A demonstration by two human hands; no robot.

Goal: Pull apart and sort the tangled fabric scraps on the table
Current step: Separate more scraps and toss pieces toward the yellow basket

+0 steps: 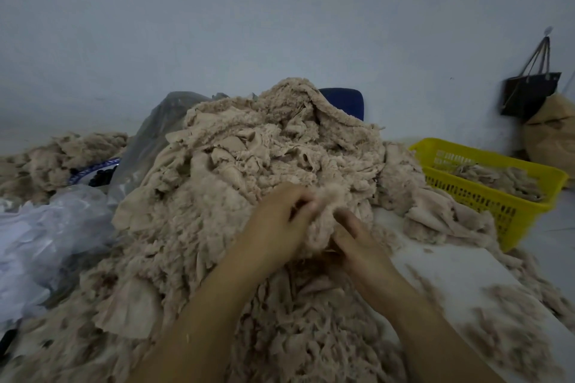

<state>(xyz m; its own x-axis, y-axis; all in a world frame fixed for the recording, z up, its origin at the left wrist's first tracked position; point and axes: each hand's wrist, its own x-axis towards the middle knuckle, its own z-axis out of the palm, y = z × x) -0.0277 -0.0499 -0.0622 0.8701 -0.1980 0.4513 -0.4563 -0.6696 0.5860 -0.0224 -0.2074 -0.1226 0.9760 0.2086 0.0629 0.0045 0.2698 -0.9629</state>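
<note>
A big heap of tangled beige fabric scraps (pixel 249 158) covers the table in front of me. At its near side my left hand (pixel 277 224) and my right hand (pixel 357 242) both grip one fuzzy beige scrap (pixel 323 214), fingers curled into it from either side. The hands are close together and slightly blurred. More loose scraps (pixel 311 329) lie below my forearms.
A yellow plastic basket (pixel 497 196) with some scraps stands at the right. Clear plastic bags (pixel 46 236) lie at the left. A bare white patch of table (pixel 451 270) shows at the right. A dark bag (pixel 529 90) hangs on the wall.
</note>
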